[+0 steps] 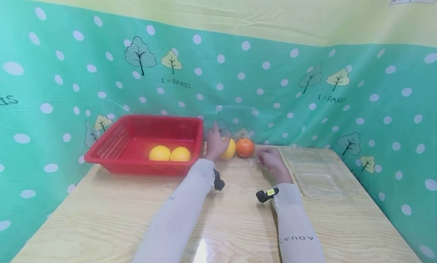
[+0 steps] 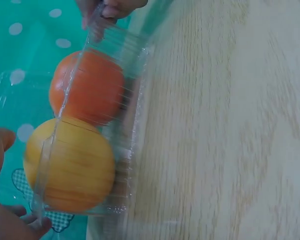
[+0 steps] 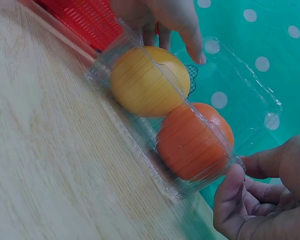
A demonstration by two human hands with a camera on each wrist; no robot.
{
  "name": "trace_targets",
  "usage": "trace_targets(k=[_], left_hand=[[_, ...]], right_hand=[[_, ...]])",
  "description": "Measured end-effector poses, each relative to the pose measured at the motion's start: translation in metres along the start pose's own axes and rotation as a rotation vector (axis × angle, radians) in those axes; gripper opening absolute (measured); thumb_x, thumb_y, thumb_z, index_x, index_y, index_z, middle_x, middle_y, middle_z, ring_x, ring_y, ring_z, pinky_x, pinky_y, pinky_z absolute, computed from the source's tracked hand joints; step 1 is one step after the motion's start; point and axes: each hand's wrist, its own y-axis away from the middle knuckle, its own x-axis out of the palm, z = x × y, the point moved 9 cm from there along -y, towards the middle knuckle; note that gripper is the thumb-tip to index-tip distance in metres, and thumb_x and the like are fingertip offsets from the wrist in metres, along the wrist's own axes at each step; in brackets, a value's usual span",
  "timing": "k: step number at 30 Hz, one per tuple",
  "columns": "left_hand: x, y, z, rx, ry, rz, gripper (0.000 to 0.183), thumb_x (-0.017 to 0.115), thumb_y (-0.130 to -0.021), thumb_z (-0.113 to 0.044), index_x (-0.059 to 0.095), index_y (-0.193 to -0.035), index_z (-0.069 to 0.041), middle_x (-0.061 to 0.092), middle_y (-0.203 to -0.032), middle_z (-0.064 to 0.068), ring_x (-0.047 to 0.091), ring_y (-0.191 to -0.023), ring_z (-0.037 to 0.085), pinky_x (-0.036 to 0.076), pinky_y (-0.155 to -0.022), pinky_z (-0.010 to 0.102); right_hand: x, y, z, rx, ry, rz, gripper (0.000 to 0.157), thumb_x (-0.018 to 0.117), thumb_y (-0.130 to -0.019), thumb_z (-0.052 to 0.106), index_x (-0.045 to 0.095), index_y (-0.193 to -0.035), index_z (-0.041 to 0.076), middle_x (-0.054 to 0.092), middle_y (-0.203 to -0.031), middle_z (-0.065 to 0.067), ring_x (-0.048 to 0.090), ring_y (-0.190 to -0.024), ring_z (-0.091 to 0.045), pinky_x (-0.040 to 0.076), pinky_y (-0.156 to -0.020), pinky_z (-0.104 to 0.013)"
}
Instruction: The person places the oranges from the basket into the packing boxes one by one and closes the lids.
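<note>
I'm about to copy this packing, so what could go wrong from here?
The clear box looks thin, so the right fingers pinching its end might bend it. With its lid open, the orange fruit could roll out if it tips. The left hand, close to the red basket, might bump it.

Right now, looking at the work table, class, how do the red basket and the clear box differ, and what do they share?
Look: the red basket is coloured with slotted walls; the clear box is see-through.
Size: the basket is larger than the box.
Contents: the basket shows two yellow fruits; the box holds one yellow fruit and one orange fruit.
Shared: both are open, with two fruits showing inside.
</note>
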Motion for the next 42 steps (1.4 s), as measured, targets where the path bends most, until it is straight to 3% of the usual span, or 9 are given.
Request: trace_targets(k=[7, 13, 19, 25, 31, 36, 42], left_hand=[[0.007, 0.001, 0.003, 0.018, 0.034, 0.068, 0.088, 0.060, -0.103, -0.035, 0.004, -0.165, -0.008, 0.015, -0.168, 0.021, 0.012, -0.154, 0.043, 0.020, -0.122, 0.057], [0.005, 0.001, 0.005, -0.010, 0.096, 0.037, 0.090, 0.062, -0.102, -0.035, 0.002, -0.165, -0.010, 0.012, -0.169, 0.021, 0.012, -0.155, 0.039, 0.019, -0.123, 0.055], [0.002, -0.001, 0.003, -0.024, 0.090, 0.005, 0.092, 0.062, -0.102, -0.034, 0.000, -0.164, -0.009, 0.008, -0.168, 0.026, 0.009, -0.154, 0.044, 0.019, -0.122, 0.057], [-0.008, -0.004, -0.011, -0.007, 0.058, -0.087, 0.083, 0.062, -0.102, -0.031, 0.011, -0.163, -0.007, 0.024, -0.162, 0.026, 0.025, -0.150, 0.043, 0.029, -0.120, 0.055], [-0.030, -0.001, -0.043, 0.070, 0.045, -0.169, 0.063, 0.062, -0.102, -0.024, 0.032, -0.153, -0.003, 0.042, -0.142, 0.019, 0.044, -0.133, 0.033, 0.045, -0.108, 0.046], [-0.042, 0.000, -0.063, 0.112, -0.040, -0.174, 0.061, 0.065, -0.100, -0.016, 0.038, -0.153, -0.006, 0.045, -0.139, 0.016, 0.047, -0.127, 0.028, 0.049, -0.104, 0.040], [-0.048, -0.001, -0.071, 0.136, -0.266, -0.146, 0.058, 0.070, -0.093, -0.007, 0.045, -0.145, -0.007, 0.049, -0.127, 0.011, 0.050, -0.116, 0.025, 0.052, -0.099, 0.037]], right_hand=[[0.001, 0.001, 0.000, 0.006, -0.008, 0.002, 0.035, 0.049, -0.106, 0.007, 0.056, -0.134, -0.011, 0.059, -0.113, -0.021, 0.062, -0.085, -0.019, 0.054, -0.075, -0.028], [0.002, 0.001, 0.001, -0.002, -0.009, 0.003, 0.034, 0.049, -0.105, 0.007, 0.056, -0.133, -0.012, 0.059, -0.114, -0.023, 0.062, -0.086, -0.020, 0.054, -0.074, -0.027], [0.002, 0.001, 0.002, -0.007, -0.007, 0.006, 0.035, 0.048, -0.106, 0.007, 0.055, -0.134, -0.012, 0.058, -0.113, -0.022, 0.061, -0.085, -0.019, 0.054, -0.074, -0.026], [0.002, 0.001, 0.001, -0.005, -0.006, 0.003, 0.035, 0.049, -0.106, 0.008, 0.056, -0.134, -0.012, 0.059, -0.111, -0.020, 0.062, -0.085, -0.019, 0.055, -0.075, -0.027], [0.002, 0.001, 0.002, -0.007, 0.000, 0.002, 0.036, 0.049, -0.106, 0.008, 0.055, -0.135, -0.012, 0.059, -0.111, -0.021, 0.062, -0.083, -0.019, 0.054, -0.071, -0.026], [0.001, 0.001, 0.001, -0.004, -0.006, 0.008, 0.036, 0.049, -0.107, 0.009, 0.055, -0.137, -0.010, 0.059, -0.114, -0.023, 0.063, -0.086, -0.020, 0.054, -0.072, -0.026], [0.001, 0.002, 0.002, -0.009, -0.008, 0.014, 0.036, 0.048, -0.106, 0.009, 0.054, -0.136, -0.011, 0.059, -0.112, -0.023, 0.062, -0.084, -0.019, 0.054, -0.073, -0.027]])
